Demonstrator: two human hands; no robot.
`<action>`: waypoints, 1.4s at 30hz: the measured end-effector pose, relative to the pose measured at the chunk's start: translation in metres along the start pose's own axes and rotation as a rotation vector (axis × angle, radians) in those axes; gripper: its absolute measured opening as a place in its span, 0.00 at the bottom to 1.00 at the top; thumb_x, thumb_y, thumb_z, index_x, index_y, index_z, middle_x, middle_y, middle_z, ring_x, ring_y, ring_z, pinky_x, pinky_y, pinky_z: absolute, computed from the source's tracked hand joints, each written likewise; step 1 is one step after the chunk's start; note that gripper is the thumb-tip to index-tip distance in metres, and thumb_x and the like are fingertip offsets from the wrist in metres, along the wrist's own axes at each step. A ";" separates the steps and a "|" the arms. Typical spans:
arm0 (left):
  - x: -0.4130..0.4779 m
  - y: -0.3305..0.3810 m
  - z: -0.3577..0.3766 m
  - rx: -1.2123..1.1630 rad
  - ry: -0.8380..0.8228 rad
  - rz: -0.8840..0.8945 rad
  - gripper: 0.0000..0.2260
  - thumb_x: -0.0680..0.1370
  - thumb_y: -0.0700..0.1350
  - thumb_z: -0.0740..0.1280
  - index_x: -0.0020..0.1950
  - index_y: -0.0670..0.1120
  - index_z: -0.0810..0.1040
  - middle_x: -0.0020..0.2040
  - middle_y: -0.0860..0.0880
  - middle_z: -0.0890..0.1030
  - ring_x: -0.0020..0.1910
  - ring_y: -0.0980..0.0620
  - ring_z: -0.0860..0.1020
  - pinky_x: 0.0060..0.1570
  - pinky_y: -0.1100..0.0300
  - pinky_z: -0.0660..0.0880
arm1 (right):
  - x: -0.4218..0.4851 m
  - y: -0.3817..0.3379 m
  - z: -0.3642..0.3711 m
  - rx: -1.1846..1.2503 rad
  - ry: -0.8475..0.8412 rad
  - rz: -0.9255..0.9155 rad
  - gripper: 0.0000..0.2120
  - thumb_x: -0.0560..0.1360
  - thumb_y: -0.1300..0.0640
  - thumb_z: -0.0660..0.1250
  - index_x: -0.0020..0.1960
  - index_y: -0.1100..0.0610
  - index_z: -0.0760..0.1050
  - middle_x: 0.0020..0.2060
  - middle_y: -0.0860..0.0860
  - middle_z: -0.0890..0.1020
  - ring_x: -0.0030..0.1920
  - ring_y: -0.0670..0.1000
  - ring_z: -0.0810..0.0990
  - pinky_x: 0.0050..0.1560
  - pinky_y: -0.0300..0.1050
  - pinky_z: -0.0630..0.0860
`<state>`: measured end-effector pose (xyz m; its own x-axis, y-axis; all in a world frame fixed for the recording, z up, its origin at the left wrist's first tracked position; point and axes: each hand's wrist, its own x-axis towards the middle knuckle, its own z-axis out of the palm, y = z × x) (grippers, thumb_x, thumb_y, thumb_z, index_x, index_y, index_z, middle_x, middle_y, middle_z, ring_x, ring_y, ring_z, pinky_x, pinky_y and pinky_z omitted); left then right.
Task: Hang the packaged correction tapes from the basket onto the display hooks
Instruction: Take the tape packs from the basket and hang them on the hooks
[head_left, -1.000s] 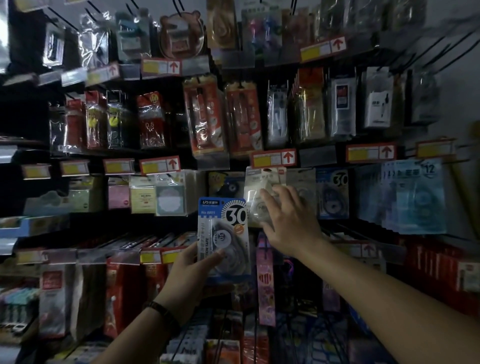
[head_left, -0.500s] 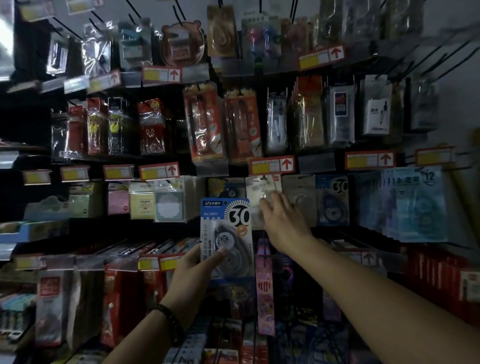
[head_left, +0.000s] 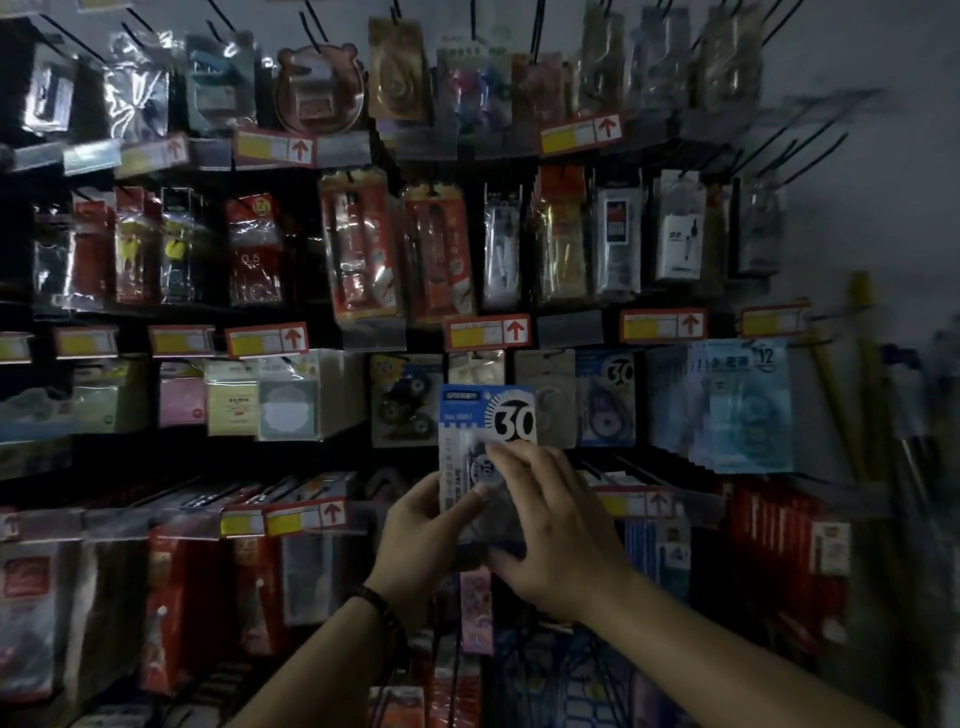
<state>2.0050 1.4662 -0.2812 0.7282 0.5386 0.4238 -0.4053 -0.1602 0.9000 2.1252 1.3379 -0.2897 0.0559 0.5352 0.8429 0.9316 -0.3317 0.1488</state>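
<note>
A packaged correction tape (head_left: 485, 421), blue and white card with a big "30", is held up in front of the display wall. My left hand (head_left: 415, 535) grips its lower left edge. My right hand (head_left: 550, 530) lies over its lower right part, fingers on the blister. Behind it hang more correction tape packs: a matching "30" pack (head_left: 605, 397) on a hook, a pale pack (head_left: 545, 395) and light blue "12" packs (head_left: 748, 405). The basket is out of view.
Rows of hooks carry packed stationery, with red-arrow price tags (head_left: 488, 332) under each row. Sticky-note packs (head_left: 288, 397) hang at the left, red packs (head_left: 789, 545) at lower right. Bare black hooks (head_left: 810, 135) jut out at upper right.
My right hand left the hanging packs and came down onto the held pack. The left hand has carried the pack right and up, in front of the tape row.
</note>
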 end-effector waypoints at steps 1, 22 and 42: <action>0.001 -0.001 0.005 0.013 -0.017 -0.008 0.09 0.82 0.44 0.71 0.61 0.50 0.85 0.56 0.47 0.88 0.55 0.48 0.87 0.56 0.45 0.85 | -0.002 0.004 -0.003 0.009 -0.015 0.019 0.43 0.73 0.39 0.69 0.82 0.56 0.59 0.74 0.50 0.67 0.74 0.54 0.68 0.69 0.52 0.76; 0.030 0.016 0.052 1.198 -0.058 0.367 0.11 0.75 0.57 0.66 0.55 0.58 0.82 0.51 0.59 0.85 0.51 0.53 0.84 0.51 0.49 0.83 | -0.016 0.138 -0.066 -0.193 -0.071 0.356 0.38 0.79 0.51 0.69 0.83 0.54 0.55 0.78 0.49 0.56 0.75 0.55 0.61 0.68 0.52 0.75; 0.041 -0.008 0.053 1.183 -0.104 0.318 0.07 0.77 0.54 0.70 0.55 0.58 0.83 0.52 0.59 0.86 0.52 0.55 0.84 0.53 0.52 0.83 | 0.023 0.159 -0.062 -0.252 -0.291 0.417 0.39 0.77 0.49 0.69 0.83 0.49 0.54 0.76 0.51 0.61 0.76 0.55 0.61 0.60 0.53 0.77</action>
<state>2.0675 1.4454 -0.2653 0.7511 0.2789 0.5984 0.1389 -0.9528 0.2698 2.2522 1.2494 -0.2145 0.5305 0.4996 0.6848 0.6970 -0.7169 -0.0169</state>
